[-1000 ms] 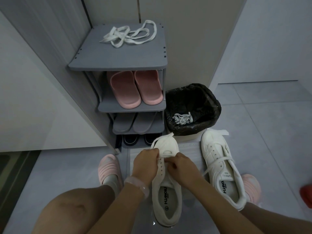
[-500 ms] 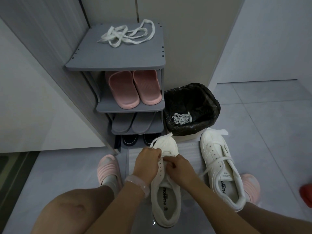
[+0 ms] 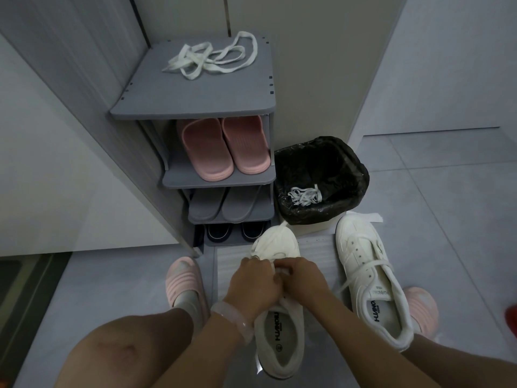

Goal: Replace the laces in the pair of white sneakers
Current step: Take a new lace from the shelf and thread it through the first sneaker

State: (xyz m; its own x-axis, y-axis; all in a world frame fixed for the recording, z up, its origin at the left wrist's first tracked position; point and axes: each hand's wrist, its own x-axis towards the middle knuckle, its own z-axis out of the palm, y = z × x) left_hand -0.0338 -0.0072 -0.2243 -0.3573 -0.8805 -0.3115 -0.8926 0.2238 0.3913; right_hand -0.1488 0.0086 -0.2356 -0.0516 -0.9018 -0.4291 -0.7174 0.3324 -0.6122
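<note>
The two sneakers are white, and so are the laces on the grey shelf. The slippers are pink, with grey ones under them. The bin bag is black, and the mat has pale stripes.

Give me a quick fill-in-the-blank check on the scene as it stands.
1. Both hands, left hand and right hand, work on the sneaker on the ____ of the pair.
2. The loose laces lie on top of the ____.
3. The bin holds a bundle of ____.
4. The rack's first shelf under the top holds ____ slippers.

Missing words: left; rack; laces; pink
</note>
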